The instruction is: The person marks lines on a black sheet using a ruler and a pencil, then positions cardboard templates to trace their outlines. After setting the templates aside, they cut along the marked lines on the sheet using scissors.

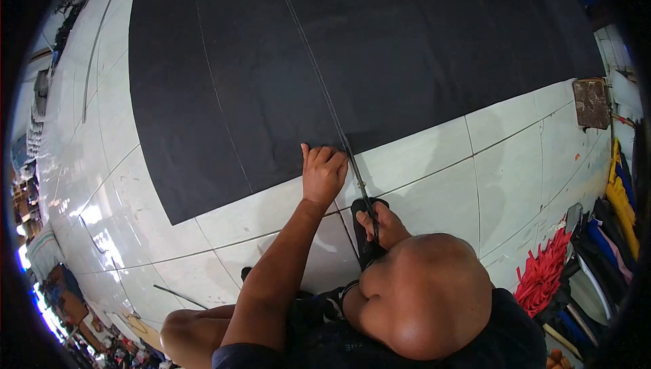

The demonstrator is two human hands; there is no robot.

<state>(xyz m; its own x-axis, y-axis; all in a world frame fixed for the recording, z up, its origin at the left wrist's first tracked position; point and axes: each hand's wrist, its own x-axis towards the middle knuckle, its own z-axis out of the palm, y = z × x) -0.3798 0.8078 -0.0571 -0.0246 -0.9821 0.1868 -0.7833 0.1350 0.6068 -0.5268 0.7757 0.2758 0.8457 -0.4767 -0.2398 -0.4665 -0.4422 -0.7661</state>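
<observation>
A large sheet of black fabric (pixel 258 84) is spread on the tiled floor, with pale lines running along it. At its near edge my left hand (pixel 324 176) has its fingers bent over the cloth and closed on it, one outer finger sticking out. My right hand (pixel 386 225) is closed around the handles of long dark scissors (pixel 360 180). Their blades point away from me and meet the fabric edge just right of my left hand, in line with a pale double line. The blade tips are hard to make out against the black.
A brown block (pixel 591 103) sits by the fabric's right corner. Red strips (pixel 544 271) and piled coloured cloth (pixel 620 199) lie to the right. On the left are a long thin rod (pixel 95 50) and a short dark rod (pixel 180 296) on the tiles.
</observation>
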